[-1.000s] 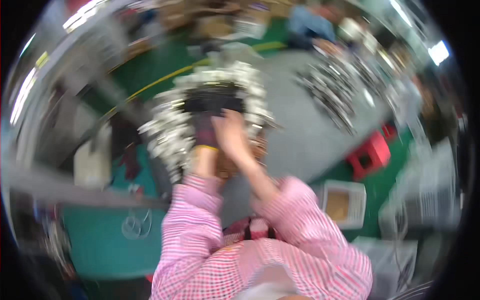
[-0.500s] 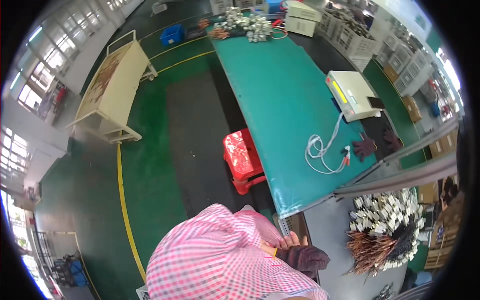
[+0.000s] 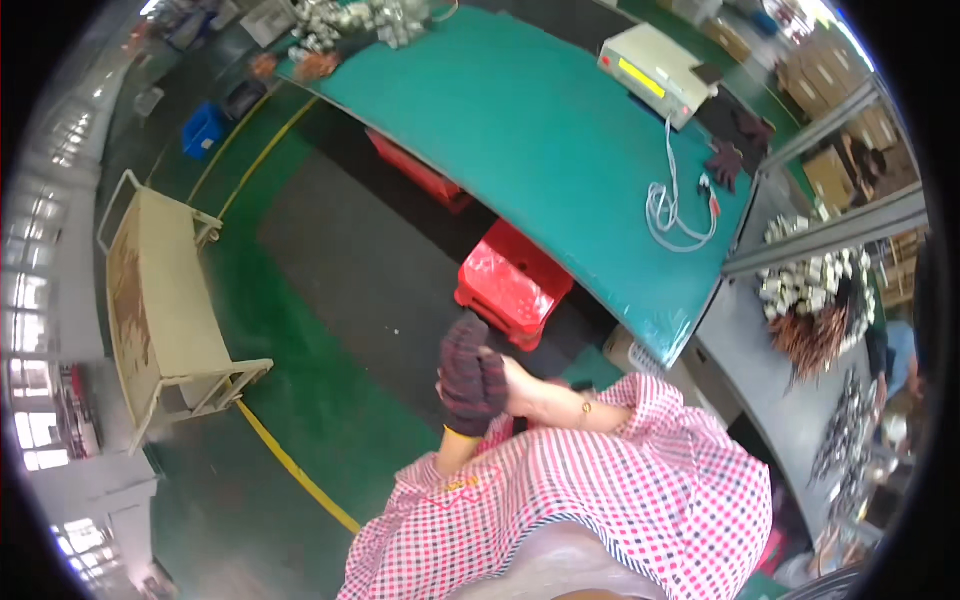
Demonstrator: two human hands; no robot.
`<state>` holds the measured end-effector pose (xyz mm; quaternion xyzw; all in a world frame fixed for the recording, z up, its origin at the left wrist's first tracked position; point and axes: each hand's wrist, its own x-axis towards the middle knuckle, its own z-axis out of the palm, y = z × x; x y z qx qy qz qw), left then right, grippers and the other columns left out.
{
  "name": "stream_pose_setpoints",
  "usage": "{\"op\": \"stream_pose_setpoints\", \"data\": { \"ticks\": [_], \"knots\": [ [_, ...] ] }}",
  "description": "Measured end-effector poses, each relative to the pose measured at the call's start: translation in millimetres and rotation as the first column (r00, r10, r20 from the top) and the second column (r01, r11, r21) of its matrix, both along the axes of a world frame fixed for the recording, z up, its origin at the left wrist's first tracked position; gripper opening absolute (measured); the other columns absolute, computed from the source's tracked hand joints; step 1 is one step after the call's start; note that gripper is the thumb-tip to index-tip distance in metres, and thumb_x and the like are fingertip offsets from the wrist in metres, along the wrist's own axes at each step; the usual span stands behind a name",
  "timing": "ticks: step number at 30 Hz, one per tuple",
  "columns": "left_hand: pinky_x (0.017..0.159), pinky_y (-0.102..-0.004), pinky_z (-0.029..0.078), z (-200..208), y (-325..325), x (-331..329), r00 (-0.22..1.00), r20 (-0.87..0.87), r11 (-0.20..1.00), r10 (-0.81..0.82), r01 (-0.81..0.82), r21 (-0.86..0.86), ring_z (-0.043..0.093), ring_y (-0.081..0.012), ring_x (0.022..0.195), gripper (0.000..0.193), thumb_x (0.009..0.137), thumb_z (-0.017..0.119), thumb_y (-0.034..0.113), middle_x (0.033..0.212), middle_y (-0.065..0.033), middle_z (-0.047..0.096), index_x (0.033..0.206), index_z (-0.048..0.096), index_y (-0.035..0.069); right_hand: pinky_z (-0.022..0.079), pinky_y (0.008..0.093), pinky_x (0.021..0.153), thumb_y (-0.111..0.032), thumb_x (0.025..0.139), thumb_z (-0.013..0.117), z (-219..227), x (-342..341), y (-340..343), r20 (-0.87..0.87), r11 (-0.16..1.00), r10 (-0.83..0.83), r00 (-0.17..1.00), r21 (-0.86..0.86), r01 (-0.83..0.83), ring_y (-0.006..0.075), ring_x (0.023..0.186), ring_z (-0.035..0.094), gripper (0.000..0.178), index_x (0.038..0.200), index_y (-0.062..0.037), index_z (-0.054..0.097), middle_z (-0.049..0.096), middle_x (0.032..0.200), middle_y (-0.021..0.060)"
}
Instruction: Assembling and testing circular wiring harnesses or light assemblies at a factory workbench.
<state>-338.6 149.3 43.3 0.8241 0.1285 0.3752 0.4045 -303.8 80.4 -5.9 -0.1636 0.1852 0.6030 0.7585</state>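
Observation:
In front of my checked sleeves, my left hand (image 3: 474, 402) wears a dark knitted glove (image 3: 461, 372) with a yellow cuff. Its fingers point away from me inside the glove, and their grip does not show. From the right, my bare right hand (image 3: 514, 384) reaches across and closes round the gloved hand. Part of it is hidden behind the glove, with a little skin showing at the glove's left edge. Just beyond both hands is a red plastic stool (image 3: 508, 283).
A green-topped table (image 3: 520, 130) carries a pale box-shaped device (image 3: 655, 72), a looped white cable (image 3: 655, 215), dark gloves (image 3: 726, 165) and metal parts (image 3: 400, 22). A cream trolley (image 3: 172, 285) stands left. Wired parts (image 3: 812, 335) lie on a grey bench (image 3: 745, 335). People are at the far right.
My view has turned, so table and stool appear shifted. My hands have moved from low by the table corner to out in front of me, left of it. The right forearm now shows.

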Motion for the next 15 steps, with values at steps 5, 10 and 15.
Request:
{"op": "stream_pose_setpoints", "data": {
  "ticks": [5, 10, 15],
  "knots": [
    [0.089, -0.0453, 0.044, -47, 121, 1, 0.979, -0.161, 0.957, -0.126, 0.162, 0.242, 0.055, -0.0364, 0.102, 0.033, 0.083, 0.052, 0.015, 0.111, -0.0198, 0.057, 0.110, 0.055, -0.003, 0.037, 0.0396, 0.097, -0.041, 0.095, 0.037, 19, 13, 95, 0.109, 0.956, 0.009, 0.994, -0.294, 0.023, 0.0234, 0.106, 0.054, 0.044, 0.115, -0.0054, 0.053, 0.058, 0.118, 0.0090],
    [0.087, -0.0460, 0.044, -77, 213, 41, 0.942, -0.304, 0.940, -0.139, 0.222, 0.259, 0.055, -0.0376, 0.100, 0.037, 0.080, 0.057, 0.014, 0.109, -0.0211, 0.056, 0.113, 0.053, -0.001, 0.045, 0.0343, 0.082, -0.042, 0.095, 0.028, -13, 92, 158, 0.183, 0.946, 0.125, 0.975, -0.320, -0.061, 0.0209, 0.091, 0.058, 0.047, 0.106, -0.0039, 0.053, 0.061, 0.104, 0.0089],
    [0.088, -0.0436, 0.043, -77, 314, 106, 0.918, -0.397, 0.939, -0.012, 0.147, 0.310, 0.053, -0.0357, 0.102, 0.041, 0.080, 0.058, 0.019, 0.111, -0.0195, 0.054, 0.116, 0.052, 0.000, 0.044, 0.0370, 0.091, -0.027, 0.093, 0.031, -25, 215, 263, 0.225, 0.959, -0.022, 0.974, -0.272, 0.084, 0.0272, 0.106, 0.056, 0.042, 0.115, 0.0026, 0.049, 0.058, 0.113, 0.0176]
  ]
}}
